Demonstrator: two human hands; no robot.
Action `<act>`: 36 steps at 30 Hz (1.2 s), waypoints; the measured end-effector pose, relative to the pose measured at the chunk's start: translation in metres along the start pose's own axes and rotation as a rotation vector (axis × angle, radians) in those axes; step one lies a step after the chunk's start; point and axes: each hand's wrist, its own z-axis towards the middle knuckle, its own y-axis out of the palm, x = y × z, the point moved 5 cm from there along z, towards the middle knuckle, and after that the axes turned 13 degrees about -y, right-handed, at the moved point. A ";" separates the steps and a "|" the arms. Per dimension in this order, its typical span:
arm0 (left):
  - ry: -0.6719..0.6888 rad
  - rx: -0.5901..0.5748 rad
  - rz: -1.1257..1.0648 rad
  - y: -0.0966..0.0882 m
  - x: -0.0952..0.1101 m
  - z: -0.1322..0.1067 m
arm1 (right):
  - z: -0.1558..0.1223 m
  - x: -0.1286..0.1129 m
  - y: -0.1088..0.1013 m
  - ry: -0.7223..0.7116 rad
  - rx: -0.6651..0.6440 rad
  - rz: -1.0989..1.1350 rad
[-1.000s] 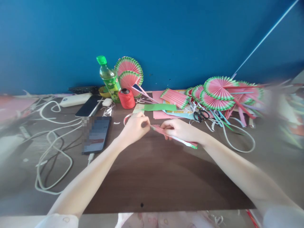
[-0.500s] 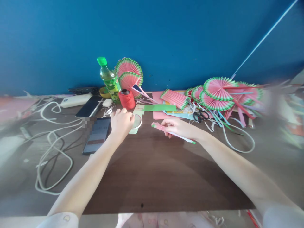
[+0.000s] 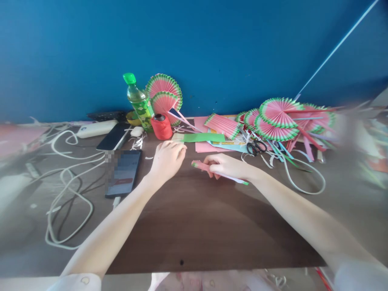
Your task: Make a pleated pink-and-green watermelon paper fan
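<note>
My right hand (image 3: 220, 165) is closed round a narrow bundle of pleated pink paper with green ends (image 3: 200, 165), held slanting just above the table. My left hand (image 3: 168, 158) is to its left, in front of the red thread spool (image 3: 162, 127). Its fingers are curled down, and what they hold, if anything, is hidden beneath them. Beyond both hands lies a green paper strip (image 3: 204, 138) on pink sheets (image 3: 202, 148). A pleated pink piece (image 3: 223, 126) rests behind the strip.
Black scissors (image 3: 256, 148) lie right of the papers, near stacked watermelon-patterned paper fans (image 3: 279, 117). A green-capped bottle (image 3: 139, 103) stands at the back left by two more fans (image 3: 165, 91). Two phones (image 3: 124, 173) and looping white cables (image 3: 68, 178) occupy the left side.
My left hand has moved right and slightly toward me. The round white-rimmed item beside it no longer shows. My right hand, with the pleated paper, has shifted slightly left.
</note>
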 end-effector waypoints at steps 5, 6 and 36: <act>0.192 -0.323 -0.194 0.011 0.018 -0.009 | 0.003 0.002 0.006 -0.061 -0.046 0.051; 0.183 -0.359 -0.197 0.012 0.019 -0.010 | 0.003 0.002 0.007 -0.073 -0.061 0.063; 0.025 -1.022 -0.442 0.026 0.021 -0.029 | -0.004 -0.008 0.014 -0.085 -0.263 0.248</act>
